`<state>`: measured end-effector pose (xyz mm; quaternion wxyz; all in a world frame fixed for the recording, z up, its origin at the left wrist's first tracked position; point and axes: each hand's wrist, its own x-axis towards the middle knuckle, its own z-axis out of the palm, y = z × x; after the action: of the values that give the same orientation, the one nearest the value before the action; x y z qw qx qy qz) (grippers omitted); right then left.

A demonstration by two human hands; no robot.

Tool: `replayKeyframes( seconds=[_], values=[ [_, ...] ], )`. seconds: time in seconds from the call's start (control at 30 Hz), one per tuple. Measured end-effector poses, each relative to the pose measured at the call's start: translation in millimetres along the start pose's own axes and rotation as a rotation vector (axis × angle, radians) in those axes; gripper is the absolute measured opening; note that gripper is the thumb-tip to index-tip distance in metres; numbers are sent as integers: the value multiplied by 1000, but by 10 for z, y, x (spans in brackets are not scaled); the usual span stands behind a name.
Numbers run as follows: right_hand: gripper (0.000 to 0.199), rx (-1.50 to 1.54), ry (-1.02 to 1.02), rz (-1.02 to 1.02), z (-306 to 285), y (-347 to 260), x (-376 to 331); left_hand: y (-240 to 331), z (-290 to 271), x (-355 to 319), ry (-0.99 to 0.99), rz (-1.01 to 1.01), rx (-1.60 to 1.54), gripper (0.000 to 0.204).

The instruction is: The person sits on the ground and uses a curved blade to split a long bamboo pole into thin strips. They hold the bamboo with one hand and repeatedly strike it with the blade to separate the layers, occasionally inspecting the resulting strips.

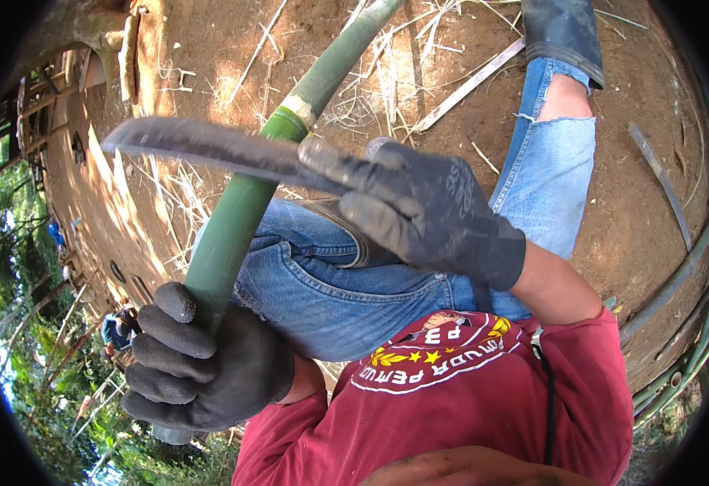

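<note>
A green bamboo pole [233,219] slants from the lower left up to the top middle, with a pale scraped ring at its node. My left hand [208,360], in a black glove, is closed around its near end. In my right hand [427,206], also gloved, is a machete [200,148], its broad, dark blade pointing left. The blade lies across the pole just below the node; whether it touches cannot be made out. Slight blur shows along the blade. Most of the machete's handle is hidden by my right fingers.
My jeans-clad legs [330,300] are bent beneath the pole, with a dark boot [562,40] at the upper right. Bamboo shavings and a split strip [472,85] litter the dirt ground. Several green poles [686,364] lie at the right edge. A person [118,330] is far off at left.
</note>
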<state>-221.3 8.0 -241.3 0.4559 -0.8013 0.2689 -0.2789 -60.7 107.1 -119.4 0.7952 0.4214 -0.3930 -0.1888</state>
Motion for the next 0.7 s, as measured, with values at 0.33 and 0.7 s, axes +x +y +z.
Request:
replayKeyframes(
  seconds=[0.33, 0.7],
  values=[
    [47, 64, 183, 58, 235, 44, -8, -11, -55, -24, 46, 52, 44, 38],
    [35, 100, 154, 196, 135, 124, 18, 8, -14, -23, 58, 21, 39, 39]
  ],
)
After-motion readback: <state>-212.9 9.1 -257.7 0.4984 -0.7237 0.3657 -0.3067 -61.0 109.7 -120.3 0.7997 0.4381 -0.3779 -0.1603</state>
